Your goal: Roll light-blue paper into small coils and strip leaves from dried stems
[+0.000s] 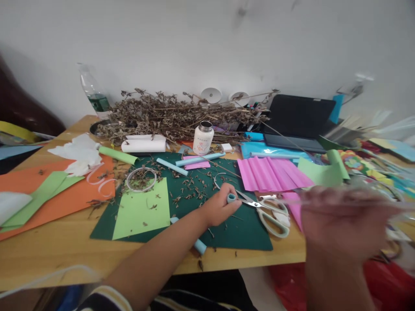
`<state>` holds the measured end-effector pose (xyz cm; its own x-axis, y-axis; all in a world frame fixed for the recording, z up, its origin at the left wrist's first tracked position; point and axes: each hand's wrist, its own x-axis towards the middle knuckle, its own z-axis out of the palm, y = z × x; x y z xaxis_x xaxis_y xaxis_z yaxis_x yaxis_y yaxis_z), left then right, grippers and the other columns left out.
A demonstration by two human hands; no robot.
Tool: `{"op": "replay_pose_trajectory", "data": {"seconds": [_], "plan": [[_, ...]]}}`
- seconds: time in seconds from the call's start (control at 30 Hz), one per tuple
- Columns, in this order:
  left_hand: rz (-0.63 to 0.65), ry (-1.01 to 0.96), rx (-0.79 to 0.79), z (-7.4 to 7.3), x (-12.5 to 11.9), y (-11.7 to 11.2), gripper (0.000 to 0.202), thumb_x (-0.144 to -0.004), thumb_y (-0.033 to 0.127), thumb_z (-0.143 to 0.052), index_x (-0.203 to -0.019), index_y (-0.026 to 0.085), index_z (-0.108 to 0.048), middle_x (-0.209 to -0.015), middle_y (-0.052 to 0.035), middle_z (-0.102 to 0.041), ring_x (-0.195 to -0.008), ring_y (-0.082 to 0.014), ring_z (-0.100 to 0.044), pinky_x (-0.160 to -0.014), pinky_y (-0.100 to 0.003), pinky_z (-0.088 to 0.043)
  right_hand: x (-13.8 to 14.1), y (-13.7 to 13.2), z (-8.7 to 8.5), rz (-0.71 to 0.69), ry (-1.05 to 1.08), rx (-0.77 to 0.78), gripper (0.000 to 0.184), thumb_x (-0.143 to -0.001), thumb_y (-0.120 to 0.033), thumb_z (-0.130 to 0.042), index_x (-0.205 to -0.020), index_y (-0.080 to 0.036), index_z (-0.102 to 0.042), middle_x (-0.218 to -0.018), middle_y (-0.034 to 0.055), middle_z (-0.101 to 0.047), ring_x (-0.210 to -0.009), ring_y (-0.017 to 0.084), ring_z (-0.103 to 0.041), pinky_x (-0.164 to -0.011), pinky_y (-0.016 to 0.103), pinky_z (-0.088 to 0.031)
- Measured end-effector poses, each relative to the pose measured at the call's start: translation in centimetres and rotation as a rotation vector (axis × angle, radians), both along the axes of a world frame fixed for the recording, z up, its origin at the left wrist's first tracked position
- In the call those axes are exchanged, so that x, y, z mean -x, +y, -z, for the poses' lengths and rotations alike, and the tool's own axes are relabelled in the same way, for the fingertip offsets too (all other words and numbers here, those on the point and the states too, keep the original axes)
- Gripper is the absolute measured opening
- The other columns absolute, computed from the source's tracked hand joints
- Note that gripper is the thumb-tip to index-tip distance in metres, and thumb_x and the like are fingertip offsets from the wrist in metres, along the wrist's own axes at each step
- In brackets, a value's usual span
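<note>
My left hand point(220, 207) rests on the dark green cutting mat point(246, 233), fingers wrapped round a rolled light blue paper tube point(231, 198); the tube's other end shows under my forearm near the mat's front edge. Scissors point(269, 211) with pale handles lie just right of that hand. My right hand point(337, 224) is raised over the table's right side and smeared by motion; a thin pale strip or stick seems to run across it, but I cannot make out its fingers.
A heap of dried twigs point(175, 116) lies at the back, with a white bottle point(202, 138) in front. Pleated pink paper point(272, 172), light green sheets point(142, 209), orange paper point(65, 194), a tape ring point(141, 179), a laptop point(298, 121) and a plastic bottle point(94, 93) crowd the wooden table point(65, 255).
</note>
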<state>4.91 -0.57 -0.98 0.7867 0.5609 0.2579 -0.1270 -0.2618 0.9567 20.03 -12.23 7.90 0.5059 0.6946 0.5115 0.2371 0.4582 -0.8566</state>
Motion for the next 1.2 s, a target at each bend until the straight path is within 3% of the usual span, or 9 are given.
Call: {"op": "replay_pose_trajectory", "data": {"seconds": [0.07, 0.13, 0.23, 0.33, 0.47, 0.77, 0.87, 1.0, 1.2], "plan": [[-0.028, -0.127, 0.136, -0.2, -0.3, 0.1, 0.015, -0.074, 0.030, -0.044, -0.077, 0.019, -0.034, -0.071, 0.0029, -0.039, -0.060, -0.0079, -0.038, -0.060, -0.022, -0.034, 1.2, -0.3, 1.7, -0.012, 0.189, -0.140, 0.020, -0.078, -0.041, -0.040, -0.069, -0.025, -0.048, -0.045, -0.0059, -0.035, -0.037, 0.008, -0.028, -0.040, 0.023, -0.026], [-0.013, -0.268, 0.323, -0.8, -0.5, 0.4, 0.021, -0.074, 0.035, -0.045, -0.075, 0.020, -0.031, -0.068, 0.0044, -0.039, -0.056, -0.0074, -0.039, -0.056, -0.022, -0.034, 1.8, -0.8, 3.6, 0.055, 0.198, -0.092, 0.019, -0.079, -0.036, -0.037, -0.072, -0.022, -0.047, -0.043, -0.0061, -0.035, -0.035, 0.008, -0.027, -0.038, 0.022, -0.023], [0.050, -0.436, 0.544, -2.5, -0.1, 0.9, 0.030, -0.073, 0.046, -0.043, -0.070, 0.020, -0.028, -0.058, 0.0064, -0.037, -0.049, -0.0078, -0.039, -0.052, -0.023, -0.035, 1.3, -1.6, 5.5, 0.161, -0.092, 0.237, 0.019, -0.079, -0.034, -0.040, -0.087, -0.019, -0.047, -0.052, -0.0038, -0.043, -0.042, 0.009, -0.038, -0.039, 0.021, -0.029], [0.086, -0.505, 0.637, -3.9, 1.2, 1.4, 0.034, -0.073, 0.051, -0.040, -0.067, 0.019, -0.033, -0.053, 0.0053, -0.040, -0.046, -0.0081, -0.040, -0.050, -0.024, -0.037, 0.9, -1.8, 6.3, 0.133, -0.450, 0.558, 0.032, -0.078, -0.033, -0.040, -0.106, -0.018, -0.039, -0.067, 0.0005, -0.052, -0.056, 0.013, -0.050, -0.048, 0.025, -0.039], [0.066, -0.485, 0.739, -4.4, 3.5, 1.8, 0.033, -0.076, 0.048, -0.039, -0.071, 0.016, -0.043, -0.049, 0.0043, -0.042, -0.041, -0.0070, -0.039, -0.048, -0.022, -0.036, 1.6, -1.0, 7.0, 0.153, -0.755, 0.753, 0.030, -0.080, -0.030, -0.034, -0.107, -0.018, -0.040, -0.076, 0.0036, -0.058, -0.063, 0.016, -0.056, -0.054, 0.028, -0.043], [-0.107, -0.408, 0.909, -3.8, 6.1, 3.2, 0.026, -0.081, 0.036, -0.033, -0.088, 0.016, -0.049, -0.045, 0.0048, -0.038, -0.037, -0.0071, -0.035, -0.039, -0.019, -0.031, 4.1, 3.3, 10.1, 0.294, -1.348, 0.756, 0.022, -0.078, -0.016, -0.036, -0.089, -0.020, -0.055, -0.079, 0.0082, -0.058, -0.071, 0.021, -0.053, -0.058, 0.030, -0.037], [-0.162, -0.425, 0.974, -3.0, 6.9, 4.5, 0.024, -0.081, 0.036, -0.032, -0.085, 0.017, -0.047, -0.043, 0.0061, -0.034, -0.033, -0.0061, -0.030, -0.035, -0.016, -0.025, 4.2, 4.9, 9.4, 0.310, -1.327, 0.729, 0.021, -0.078, -0.019, -0.038, -0.090, -0.019, -0.056, -0.083, 0.0084, -0.058, -0.072, 0.021, -0.052, -0.061, 0.031, -0.036], [-0.289, -0.417, 1.014, -1.6, 7.9, 5.7, 0.026, -0.081, 0.036, -0.032, -0.072, 0.015, -0.045, -0.041, 0.0065, -0.033, -0.032, -0.0049, -0.029, -0.034, -0.015, -0.024, 4.3, 9.3, 7.4, 0.199, -1.168, 0.579, 0.022, -0.080, -0.024, -0.036, -0.087, -0.017, -0.056, -0.085, 0.0079, -0.059, -0.080, 0.020, -0.051, -0.068, 0.031, -0.037], [-0.412, -0.461, 0.881, -1.3, 8.0, 6.1, 0.031, -0.080, 0.043, -0.034, -0.067, 0.016, -0.041, -0.041, 0.0074, -0.035, -0.029, -0.0028, -0.028, -0.033, -0.014, -0.026, 4.7, 15.3, 7.1, 0.048, -1.111, 0.356, 0.023, -0.080, -0.025, -0.036, -0.083, -0.015, -0.057, -0.084, 0.0080, -0.060, -0.080, 0.019, -0.050, -0.072, 0.031, -0.036]]}}
